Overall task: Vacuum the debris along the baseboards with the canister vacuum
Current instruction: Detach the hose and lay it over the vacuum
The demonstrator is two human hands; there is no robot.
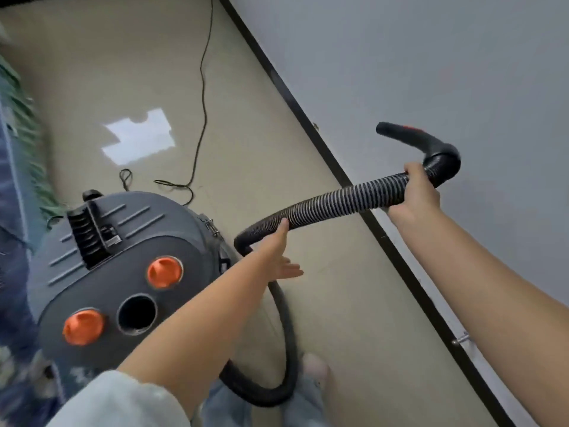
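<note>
The person stands beside the canister vacuum (123, 272), which sits on the floor (261, 134) at the left, near a patterned rug (15, 211). The right hand (412, 189) is closed around the ribbed hose (338, 201) just below the curved handle (421, 140); this grip keeps the handle end raised in front of the wall (431, 57), probably so that it can be guided toward the floor. The left hand (278, 251) is open, with the fingers spread; the fingertips touch the hose lower down, where it bends, but they do not hold it. It seems to reach there to support or straighten the loop. The hose runs down in a wide curve past a slippered foot (315, 368). The dark baseboard (308, 124) runs diagonally from far left to near right, and the power cord (201, 87) lies on the floor behind the vacuum. No nozzle is seen on the handle, and debris is too small to tell.
</note>
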